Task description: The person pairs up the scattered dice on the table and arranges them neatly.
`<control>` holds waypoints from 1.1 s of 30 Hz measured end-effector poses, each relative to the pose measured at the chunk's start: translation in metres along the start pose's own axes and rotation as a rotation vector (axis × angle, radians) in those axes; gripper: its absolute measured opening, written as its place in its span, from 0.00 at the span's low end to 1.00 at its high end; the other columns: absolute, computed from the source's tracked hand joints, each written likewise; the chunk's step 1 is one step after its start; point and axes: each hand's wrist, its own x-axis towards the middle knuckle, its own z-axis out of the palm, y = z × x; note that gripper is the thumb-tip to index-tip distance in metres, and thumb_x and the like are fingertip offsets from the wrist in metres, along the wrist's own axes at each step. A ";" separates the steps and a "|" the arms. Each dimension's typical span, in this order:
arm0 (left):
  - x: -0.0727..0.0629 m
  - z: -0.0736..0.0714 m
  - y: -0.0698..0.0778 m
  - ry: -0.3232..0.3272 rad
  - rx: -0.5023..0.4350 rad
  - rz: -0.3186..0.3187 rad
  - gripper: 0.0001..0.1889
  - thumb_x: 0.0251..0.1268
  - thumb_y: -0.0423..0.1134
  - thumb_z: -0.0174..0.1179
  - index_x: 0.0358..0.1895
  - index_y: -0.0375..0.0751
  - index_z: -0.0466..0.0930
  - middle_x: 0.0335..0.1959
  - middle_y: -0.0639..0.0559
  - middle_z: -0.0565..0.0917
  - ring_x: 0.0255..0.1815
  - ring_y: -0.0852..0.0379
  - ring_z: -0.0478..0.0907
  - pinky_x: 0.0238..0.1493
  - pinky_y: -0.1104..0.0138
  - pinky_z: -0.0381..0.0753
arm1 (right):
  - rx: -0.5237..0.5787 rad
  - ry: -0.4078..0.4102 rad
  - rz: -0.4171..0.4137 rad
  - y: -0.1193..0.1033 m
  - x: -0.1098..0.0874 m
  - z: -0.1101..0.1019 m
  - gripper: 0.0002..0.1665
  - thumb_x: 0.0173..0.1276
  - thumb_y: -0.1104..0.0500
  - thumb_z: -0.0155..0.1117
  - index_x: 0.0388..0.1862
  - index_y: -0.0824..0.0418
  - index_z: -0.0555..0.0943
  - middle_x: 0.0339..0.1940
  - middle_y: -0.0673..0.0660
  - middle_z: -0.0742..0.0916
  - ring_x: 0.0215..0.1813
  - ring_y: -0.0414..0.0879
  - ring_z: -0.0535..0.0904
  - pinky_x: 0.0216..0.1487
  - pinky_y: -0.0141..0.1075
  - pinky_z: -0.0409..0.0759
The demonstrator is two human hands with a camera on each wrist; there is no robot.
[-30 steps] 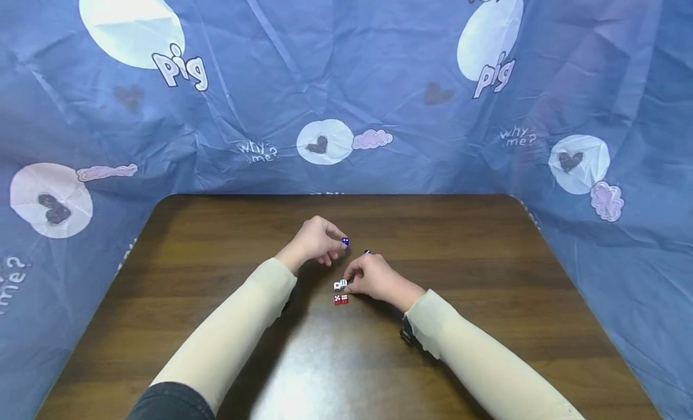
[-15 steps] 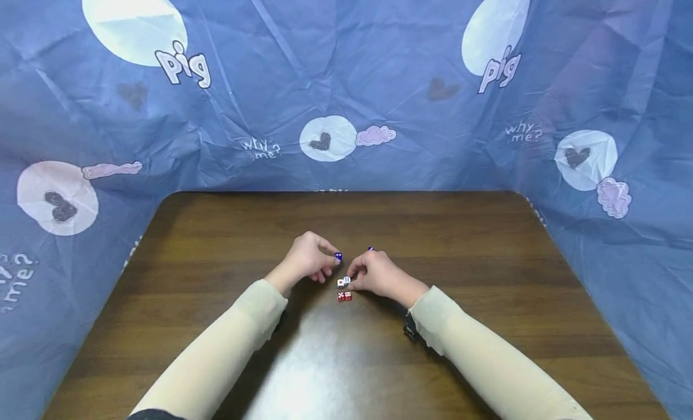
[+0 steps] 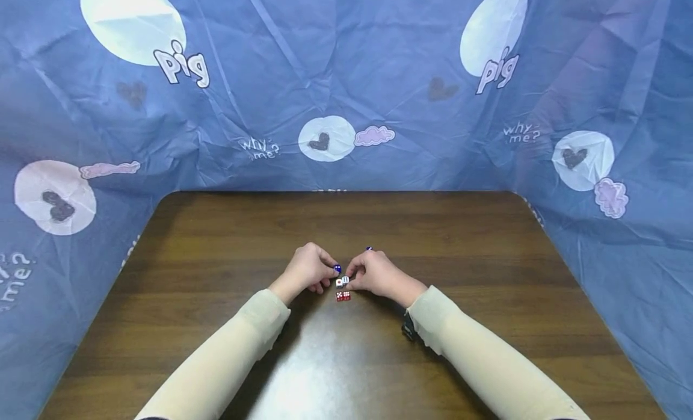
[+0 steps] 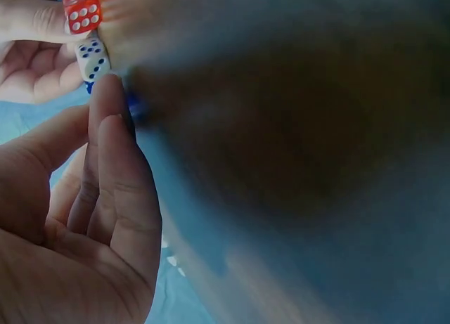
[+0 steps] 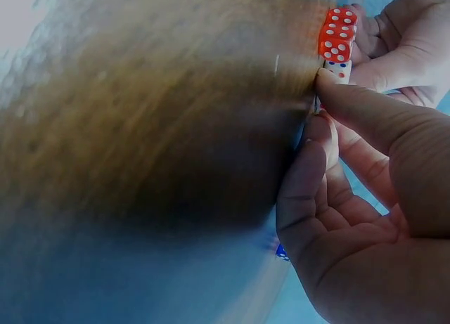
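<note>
In the head view my left hand (image 3: 310, 268) pinches a blue die (image 3: 337, 268) between thumb and fingertip, just behind two white dice (image 3: 339, 283). My right hand (image 3: 377, 277) comes from the right, its thumb and finger pinching the right-hand white die (image 3: 345, 280). Two red dice (image 3: 343, 296) sit side by side in front of the white ones. In the left wrist view, my fingertips mostly cover the blue die, and a white die (image 4: 93, 59) and a red die (image 4: 83, 11) line up beyond. The right wrist view shows the red dice (image 5: 337, 34) past my thumb.
Another blue die (image 3: 370, 248) lies behind my right hand, partly hidden by it. The brown wooden table (image 3: 460, 227) has rounded back corners. A blue printed cloth (image 3: 346, 59) hangs behind the table and along both sides.
My left hand has brought the blue die nearer, from behind down to the white dice. The right hand stays in place at the white die; the red dice have not moved.
</note>
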 end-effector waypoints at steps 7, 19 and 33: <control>0.000 0.000 -0.005 0.019 0.037 0.012 0.02 0.60 0.32 0.73 0.36 0.39 0.91 0.14 0.45 0.83 0.12 0.50 0.82 0.14 0.63 0.81 | -0.002 -0.007 0.003 -0.001 0.003 0.000 0.10 0.56 0.59 0.83 0.29 0.55 0.87 0.17 0.44 0.82 0.22 0.35 0.76 0.28 0.31 0.74; 0.003 -0.005 0.002 0.046 0.119 0.000 0.02 0.60 0.33 0.74 0.35 0.42 0.92 0.14 0.46 0.83 0.13 0.50 0.82 0.14 0.62 0.81 | 0.003 -0.003 0.001 -0.005 0.007 -0.004 0.09 0.57 0.59 0.82 0.31 0.56 0.87 0.18 0.44 0.83 0.23 0.36 0.77 0.28 0.32 0.75; 0.003 0.000 -0.002 0.033 0.116 0.003 0.04 0.59 0.35 0.75 0.36 0.44 0.92 0.13 0.48 0.82 0.12 0.51 0.81 0.14 0.62 0.80 | 0.035 -0.052 0.030 -0.002 0.003 -0.001 0.08 0.59 0.59 0.81 0.33 0.56 0.87 0.19 0.46 0.83 0.23 0.38 0.77 0.27 0.33 0.75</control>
